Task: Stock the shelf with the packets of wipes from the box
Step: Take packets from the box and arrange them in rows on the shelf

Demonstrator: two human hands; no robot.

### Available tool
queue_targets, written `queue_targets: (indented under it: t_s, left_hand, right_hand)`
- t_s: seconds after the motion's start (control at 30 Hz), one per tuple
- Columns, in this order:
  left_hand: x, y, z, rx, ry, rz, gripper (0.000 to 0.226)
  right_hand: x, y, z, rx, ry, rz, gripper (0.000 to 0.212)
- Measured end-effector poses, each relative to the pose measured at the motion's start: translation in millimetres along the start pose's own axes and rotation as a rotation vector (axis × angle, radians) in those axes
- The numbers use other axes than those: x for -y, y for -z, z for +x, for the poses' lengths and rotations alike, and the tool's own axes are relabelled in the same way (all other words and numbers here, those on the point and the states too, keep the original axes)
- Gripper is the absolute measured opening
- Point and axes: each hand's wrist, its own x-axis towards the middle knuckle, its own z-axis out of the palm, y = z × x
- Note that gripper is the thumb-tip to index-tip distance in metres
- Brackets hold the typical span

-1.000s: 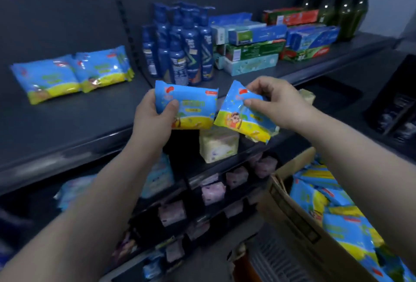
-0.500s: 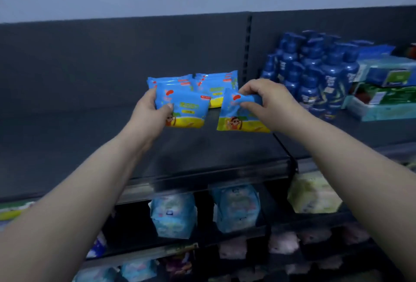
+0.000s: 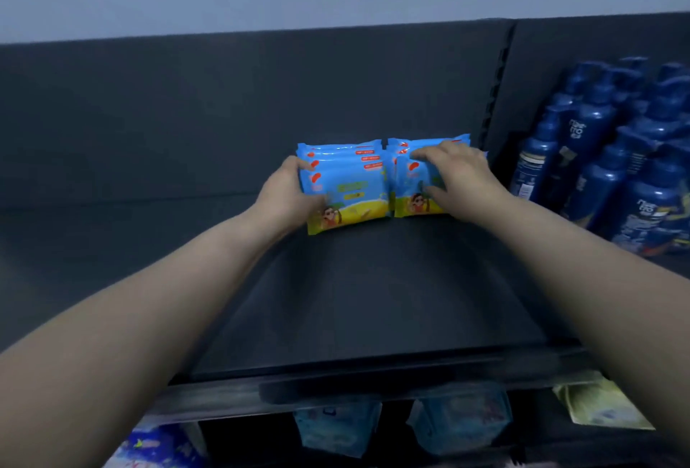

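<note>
Left fingers: the left hand [image 3: 289, 187] curls its fingers [image 3: 298, 164] round the left edge of the left front packet [image 3: 351, 191] and holds it.
Right fingers: the right hand [image 3: 461, 176] grips the right front packet [image 3: 410, 202], with fingers [image 3: 425, 154] over its top edge and the thumb on its face.
Where the packets are: both stand on their bottom edges on the shelf [image 3: 373, 299], side by side, with their inner edges touching. Each is the front one of a short row of like packets [image 3: 343, 150] that runs toward the back panel [image 3: 224, 112].
Open room: a wide stretch of dark shelf lies left of the packets. More lies between them and the front lip [image 3: 354, 374].
Right side: the blue bottles [image 3: 605, 154] stand near, past the slotted post [image 3: 496, 94], with a gap between them and the packets.
Writing: the packets are blue with a yellow band, a cartoon child and red tags. The words are too small to read. The bottles have white letters, too blurry to read.
Below the lip: pale blue packs [image 3: 336, 426] and a yellow-green pack [image 3: 601, 408] sit on the lower level.
</note>
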Motion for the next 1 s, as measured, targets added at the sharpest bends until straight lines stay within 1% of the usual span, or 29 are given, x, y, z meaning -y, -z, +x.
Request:
queue_targets:
  t_s: [0.1,0.2,0.3,0.4,0.5,0.6,0.7,0.8,0.9,1.0]
  left_hand:
    - [1,-3,3,0.002,-0.02,0.123,0.044]
    - [0,-6,5,-0.07,-0.08,0.208,0.051]
    - [-1,-7,2,-0.101,-0.118,0.289,0.073]
    - [-2,-11,-7,-0.094,-0.151,0.452,0.093]
    - [0,-20,-18,-0.121,-0.22,0.619,0.1]
    - [-2,-27,-27,-0.142,-0.283,0.76,0.104]
    - [-23,-43,-45,-0.144,-0.364,0.729,0.099]
    - [-54,-69,-73,-0.144,-0.514,0.608,0.09]
    - [-82,-99,-103,-0.114,-0.667,0.498,0.075]
    - [-106,-134,-138,-0.061,-0.757,0.351,0.073]
  right_hand:
    - [-2,-3,-3,-0.018,0.067,-0.103,0.06]
    - [2,-3,-5,-0.028,0.084,-0.141,0.065]
    - [7,2,-10,-0.019,0.091,-0.128,0.072]
    - [9,7,-22,0.015,0.086,-0.13,0.077]
    - [9,11,-35,0.048,0.075,-0.137,0.08]
    - [8,16,-49,0.037,0.084,-0.137,0.079]
    - [7,28,-70,0.002,0.075,-0.103,0.079]
    - [0,44,-101,-0.052,0.048,-0.041,0.076]
    - [-13,62,-143,-0.132,0.007,-0.02,0.072]
    - [-30,82,-197,-0.15,-0.065,-0.05,0.071]
